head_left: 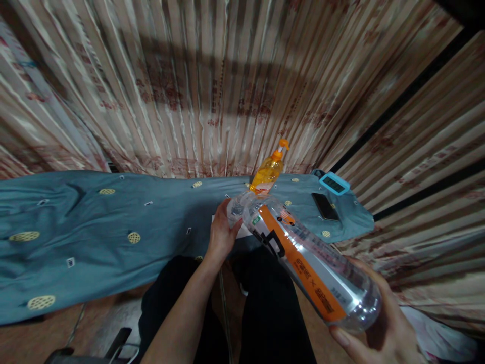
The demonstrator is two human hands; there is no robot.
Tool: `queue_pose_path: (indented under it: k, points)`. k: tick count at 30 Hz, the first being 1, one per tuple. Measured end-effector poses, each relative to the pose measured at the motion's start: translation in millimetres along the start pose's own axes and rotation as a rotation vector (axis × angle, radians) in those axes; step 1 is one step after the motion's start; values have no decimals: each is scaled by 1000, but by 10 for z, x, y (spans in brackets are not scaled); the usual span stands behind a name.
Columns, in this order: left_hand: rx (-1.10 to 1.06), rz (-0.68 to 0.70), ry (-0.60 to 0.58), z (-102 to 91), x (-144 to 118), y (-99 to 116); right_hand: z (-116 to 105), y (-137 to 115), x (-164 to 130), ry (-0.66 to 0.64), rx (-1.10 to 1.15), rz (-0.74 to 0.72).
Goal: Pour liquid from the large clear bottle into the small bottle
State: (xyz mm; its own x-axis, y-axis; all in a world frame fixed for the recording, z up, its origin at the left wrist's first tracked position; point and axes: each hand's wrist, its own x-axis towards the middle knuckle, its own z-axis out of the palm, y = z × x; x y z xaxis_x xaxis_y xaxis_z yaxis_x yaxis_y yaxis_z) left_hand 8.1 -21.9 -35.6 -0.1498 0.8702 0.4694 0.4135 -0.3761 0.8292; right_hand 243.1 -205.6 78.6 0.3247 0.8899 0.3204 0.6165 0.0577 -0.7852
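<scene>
Right now both hands are clamped on a large clear plastic bottle [303,258] with an orange label, held tilted above the person's lap. The left hand [222,233] grips its neck end, just over the near edge of the blue-clothed table [94,227]; the right hand [379,323] cups its base. On the table, an orange pump bottle [268,172] stands near the far edge, while a dark phone [326,206] and a teal-framed device [334,183] lie at the right end.

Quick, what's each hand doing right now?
Left hand: closed around the neck of the clear bottle.
Right hand: grip cupping the bottle's base.
</scene>
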Motion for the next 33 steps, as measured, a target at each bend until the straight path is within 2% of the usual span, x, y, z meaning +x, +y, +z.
queue_pose_path:
  k: [7,17,23,29,33]
  points:
    - [0,-7,-8,1,-4,-8,17,-9,0,-14,92,41]
    - [6,-29,-1,1,2,20,0,-13,1,-5,11,32]
    - [-4,-18,-4,-1,-3,4,2,5,1,-3,24,1]
    - [-1,-20,-12,-12,-1,16,14,-11,-3,-10,54,30]
    - [-1,-19,-20,-20,2,31,2,-7,15,-3,-15,-28]
